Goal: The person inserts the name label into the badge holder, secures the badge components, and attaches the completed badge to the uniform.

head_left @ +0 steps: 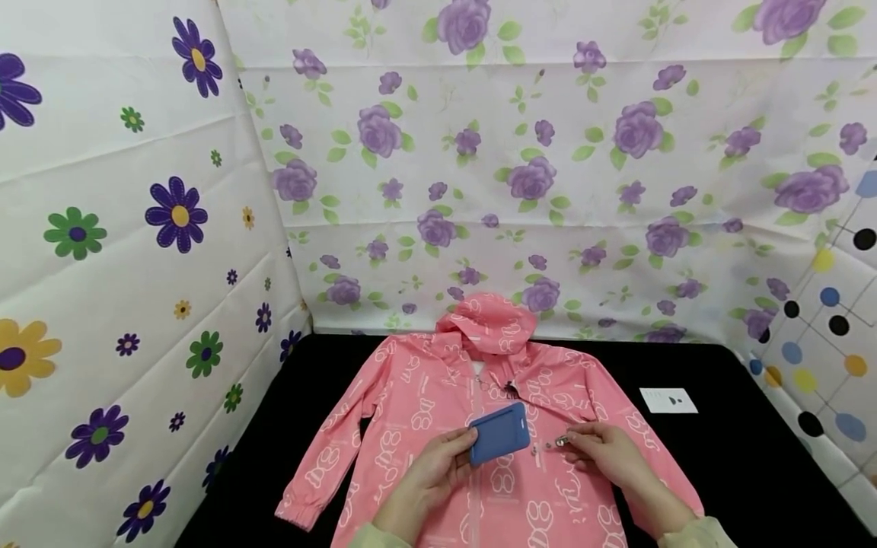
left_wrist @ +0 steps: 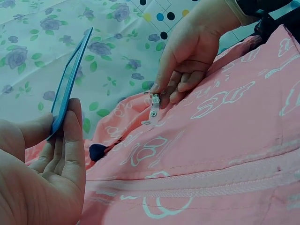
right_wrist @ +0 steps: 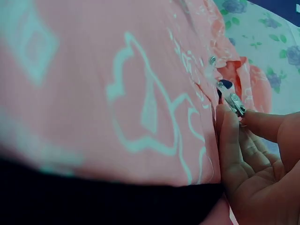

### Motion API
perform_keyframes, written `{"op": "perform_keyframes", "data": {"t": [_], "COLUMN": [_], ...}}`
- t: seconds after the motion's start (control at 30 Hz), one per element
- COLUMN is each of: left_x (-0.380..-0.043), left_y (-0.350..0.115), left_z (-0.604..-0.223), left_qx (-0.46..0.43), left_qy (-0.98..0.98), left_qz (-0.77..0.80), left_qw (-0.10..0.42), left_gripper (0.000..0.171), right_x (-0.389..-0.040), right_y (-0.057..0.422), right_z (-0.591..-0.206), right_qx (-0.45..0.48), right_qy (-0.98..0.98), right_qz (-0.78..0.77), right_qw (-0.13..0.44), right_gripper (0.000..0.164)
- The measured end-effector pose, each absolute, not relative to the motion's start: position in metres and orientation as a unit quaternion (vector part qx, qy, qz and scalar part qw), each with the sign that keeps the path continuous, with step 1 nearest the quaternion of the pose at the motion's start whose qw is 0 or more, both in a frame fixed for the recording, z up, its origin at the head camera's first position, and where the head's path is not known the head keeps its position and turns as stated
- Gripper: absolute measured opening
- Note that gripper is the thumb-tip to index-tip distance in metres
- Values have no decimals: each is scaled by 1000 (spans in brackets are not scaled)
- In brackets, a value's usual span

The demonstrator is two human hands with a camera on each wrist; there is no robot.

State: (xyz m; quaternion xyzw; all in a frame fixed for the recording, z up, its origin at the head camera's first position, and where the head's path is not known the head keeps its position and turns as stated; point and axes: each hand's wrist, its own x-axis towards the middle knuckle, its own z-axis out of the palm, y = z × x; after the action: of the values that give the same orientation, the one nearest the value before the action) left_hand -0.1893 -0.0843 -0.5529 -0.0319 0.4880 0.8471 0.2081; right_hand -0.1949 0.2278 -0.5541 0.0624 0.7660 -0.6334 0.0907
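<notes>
Over the middle of a pink hooded jacket (head_left: 393, 415) with white print, my left hand (head_left: 438, 466) grips a blue badge holder (head_left: 499, 435) by one end between thumb and fingers. The slotted end of the holder points right. Seen from the left wrist, the holder (left_wrist: 71, 84) stands nearly edge-on. To its right, my right hand (head_left: 606, 453) pinches a small metal badge clip (head_left: 562, 441) between thumb and index finger. A clear strap with a snap hangs from the clip (left_wrist: 155, 99), toward the jacket. The right wrist view shows the clip (right_wrist: 234, 102) at the fingertips.
The jacket lies front up on a black table (head_left: 253, 449), hood toward the back wall. A white card (head_left: 668, 400) with a small dark print lies at the right. Flower-patterned cloth walls (head_left: 473, 190) close in the back and left; a dotted cloth (head_left: 829, 358) hangs at the right.
</notes>
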Motion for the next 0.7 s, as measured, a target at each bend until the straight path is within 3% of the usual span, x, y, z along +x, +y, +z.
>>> {"op": "perform_keyframes", "data": {"t": [0.5,0.7], "left_x": [-187,-188], "left_y": [-89,-86], "left_z": [-557,-555], "left_qx": [-29,-33], "left_qy": [489,497], "left_qz": [848,843], "left_qw": [204,202], "left_gripper": [14,29], "right_x": [-190,-192], "right_y": [219,223], "right_z": [-551,-549], "right_qx": [73,75], "right_qy": [833,840], "right_qz": [-547,-537], "right_qw": [26,21], "right_gripper": [33,36]}}
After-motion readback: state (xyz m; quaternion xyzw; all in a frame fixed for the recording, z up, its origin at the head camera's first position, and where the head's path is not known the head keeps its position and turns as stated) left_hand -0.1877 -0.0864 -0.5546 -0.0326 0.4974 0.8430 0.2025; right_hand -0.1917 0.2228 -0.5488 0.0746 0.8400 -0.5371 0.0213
